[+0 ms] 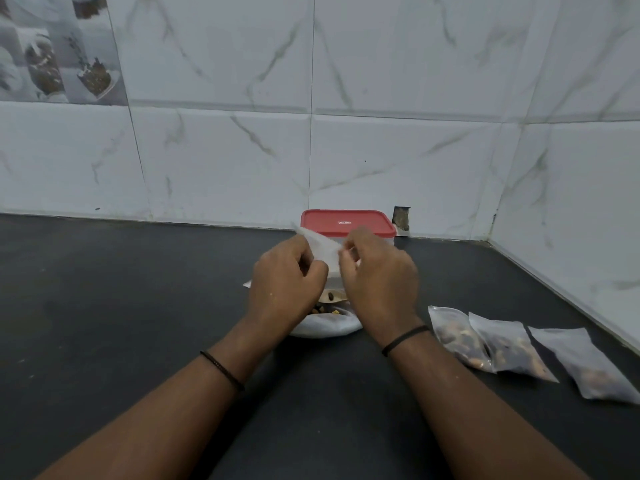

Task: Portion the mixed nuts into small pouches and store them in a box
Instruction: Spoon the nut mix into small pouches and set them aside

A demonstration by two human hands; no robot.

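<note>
Both hands pinch an empty pouch (320, 249) up over the open nut bag (329, 325), left hand (285, 282) and right hand (377, 275) at its mouth edges. We rub the lips apart w/ thumbs, keep it low over the bag. Three filled pouches (498, 344) lie to the right; red-lid box (346, 223) sits closed behind.

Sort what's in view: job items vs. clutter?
Job: empty pouch pinched by left hand and right hand; nut bag; three filled pouches; red-lidded box.
Not job: wall hole; wrist bands.
</note>
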